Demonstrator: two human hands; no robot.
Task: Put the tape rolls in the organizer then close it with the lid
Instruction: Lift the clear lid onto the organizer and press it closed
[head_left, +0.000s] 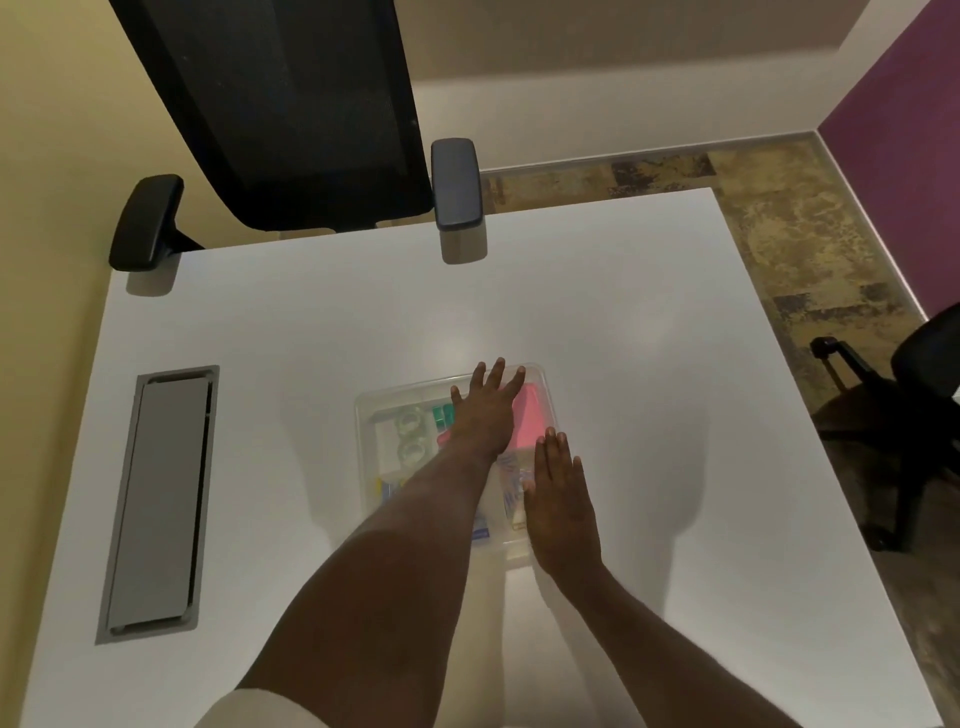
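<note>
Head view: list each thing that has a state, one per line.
lid: on the organizer, pressed by both hands
organizer: covered, contents show through
tape rolls: inside, at its left
left hand: flat, open on the lid
right hand: flat, open at the lid's right edge

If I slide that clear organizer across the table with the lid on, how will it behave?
The clear organizer sits flat on a smooth white table, so it would probably slide rather than tip. It looks like thin plastic, likely light and slightly flexible. The lid under both flat hands may not be latched, so it might shift.
</note>
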